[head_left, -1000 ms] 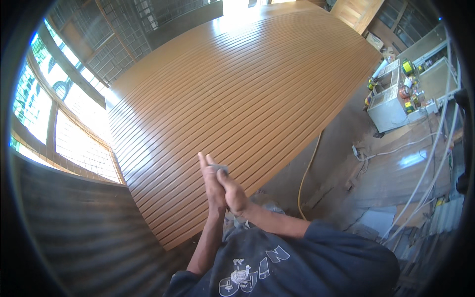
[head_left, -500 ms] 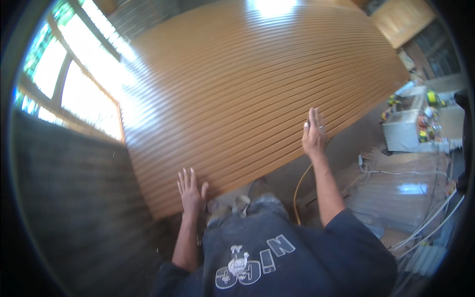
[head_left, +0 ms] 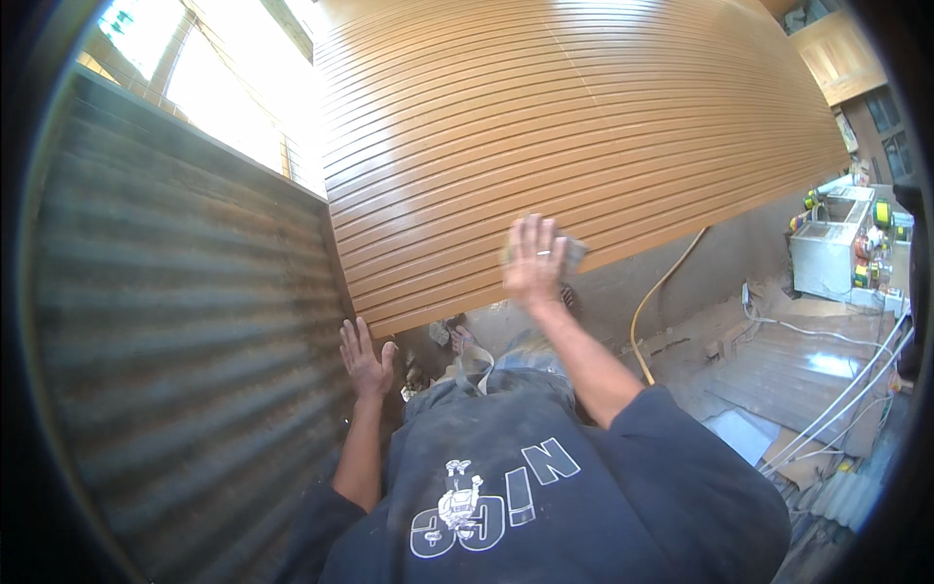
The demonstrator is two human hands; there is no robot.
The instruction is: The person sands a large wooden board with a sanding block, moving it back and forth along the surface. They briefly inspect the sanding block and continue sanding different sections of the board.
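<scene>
A large orange-brown grooved panel (head_left: 467, 165) spreads out in front of me, its near edge running up to the right. My right hand (head_left: 534, 263), a ring on one finger, lies over the panel near that edge. Its fingers press on a small greyish flat piece that looks like sandpaper (head_left: 574, 256); most of it is hidden under the palm. My left hand (head_left: 367, 362) is held open with the thumb apart and nothing in it, just off the panel's near left corner.
A dark corrugated metal sheet (head_left: 195, 331) stands along the left, beneath bright windows (head_left: 219, 88). A yellow hose (head_left: 647, 311) runs on the floor. At right are a white box (head_left: 827, 255) with bottles or cans by it, white cables (head_left: 827, 414) and a flat sheet (head_left: 793, 365).
My right hand has swept left and nearer along the panel, and the grey piece now shows beside it. My left hand has come off the panel's corner. The view has shifted.
</scene>
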